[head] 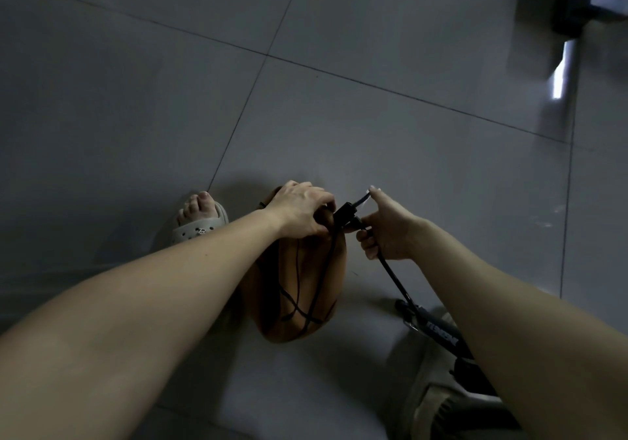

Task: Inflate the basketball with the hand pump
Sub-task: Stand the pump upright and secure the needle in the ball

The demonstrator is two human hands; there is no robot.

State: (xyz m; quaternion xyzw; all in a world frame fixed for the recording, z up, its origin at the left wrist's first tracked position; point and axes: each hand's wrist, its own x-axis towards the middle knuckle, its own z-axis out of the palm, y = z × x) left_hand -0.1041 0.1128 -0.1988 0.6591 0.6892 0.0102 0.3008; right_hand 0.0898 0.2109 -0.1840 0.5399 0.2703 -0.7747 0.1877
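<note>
- Two hands are meeting at the top of the basketball, which is sitting on the tiled floor just beside a sandal.
- Left hand is curling its fingers over the crown of the ball and bracing it; right hand is clenching the black hose just behind the nozzle, with the forefinger sticking up free.
- Nozzle is hovering right at the left fingertips, but those fingers are hiding the valve, so I cannot tell whether the tip is in yet.
- First danger: the ball is looking soft and saggy, so the skin may be giving way under the push, and the tip could be going in at a slant, bending or scuffing the valve.
- Second danger: the hose is running back fairly straight to the pump, which is lying loose on the floor under the right forearm; any tug could be dragging the pump along or pulling the nozzle away.
- Third danger: the light is dim, so lining up by eye is looking tricky, and a missed stab could be landing on a finger.
- Last one: if the left hand is lifting off too soon, the ball could be rolling towards the sandal and twisting the hose.
</note>
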